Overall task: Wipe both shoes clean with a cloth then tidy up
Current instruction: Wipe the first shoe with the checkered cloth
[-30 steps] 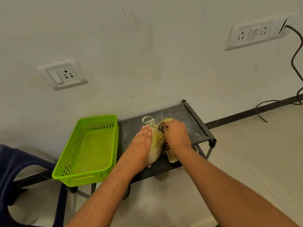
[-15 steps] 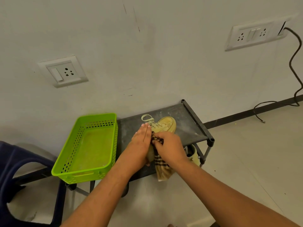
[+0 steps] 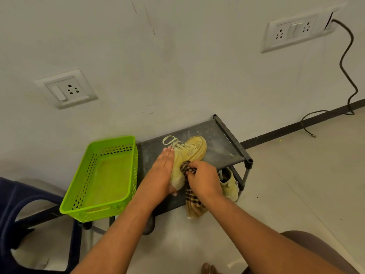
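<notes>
The right hand (image 3: 203,178) is sitting further back than a second ago. Then it was covering the laces; now it is working at the right side of the shoe (image 3: 192,148) near the heel, leaving the toe bare. Its grip is clamped on the checked cloth (image 3: 192,198), whose bunched end is pressing against the shoe while the loose end is hanging past the front edge of the rack's top shelf (image 3: 219,147). The left hand (image 3: 164,175) is lying flat along the shoe's left side, fingers straight and together. The shoe is resting on the shelf between both hands, toe toward the wall. A second shoe (image 3: 229,184) is now showing on the shelf below.
</notes>
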